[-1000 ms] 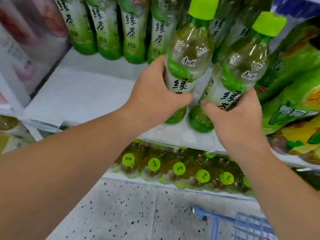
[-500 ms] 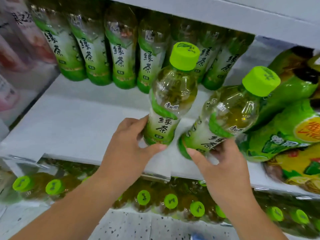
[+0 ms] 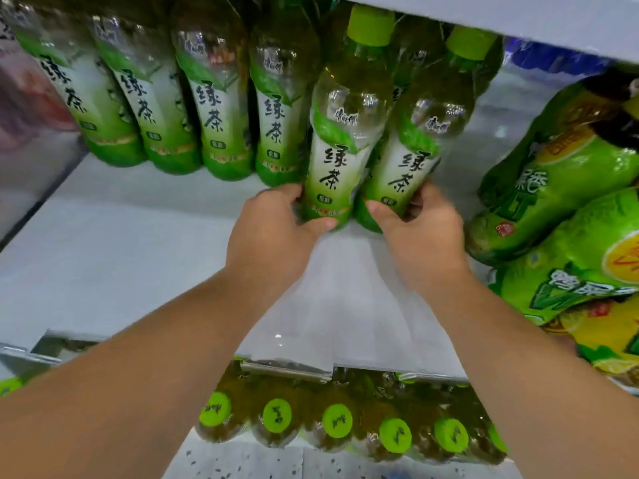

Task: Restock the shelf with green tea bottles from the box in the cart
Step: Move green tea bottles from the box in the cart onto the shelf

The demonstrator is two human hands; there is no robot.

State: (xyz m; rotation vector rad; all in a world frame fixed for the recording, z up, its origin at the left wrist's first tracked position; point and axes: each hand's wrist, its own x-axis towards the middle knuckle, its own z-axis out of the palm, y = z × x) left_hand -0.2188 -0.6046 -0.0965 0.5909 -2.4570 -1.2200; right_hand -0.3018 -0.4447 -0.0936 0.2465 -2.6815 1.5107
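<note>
Hands at shelf [image 3: 138, 257]: left hand [image 3: 273, 229] fingers wrapped round one green tea bottle [image 3: 345, 133], right hand [image 3: 425, 233] round another [image 3: 425, 133]; both bases on shelf, beside stocked row [image 3: 173, 98].

White shelf [image 3: 121, 257] under green tea bottles [image 3: 221, 108]

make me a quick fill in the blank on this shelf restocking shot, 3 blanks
1. Each hand grips one green tea bottle near its ____.
2. The caps on the held bottles, like the left hand's bottle, are ____ in colour.
3. The right hand holds its bottle to the ____ of the left hand.

Missing words: base; green; right
</note>
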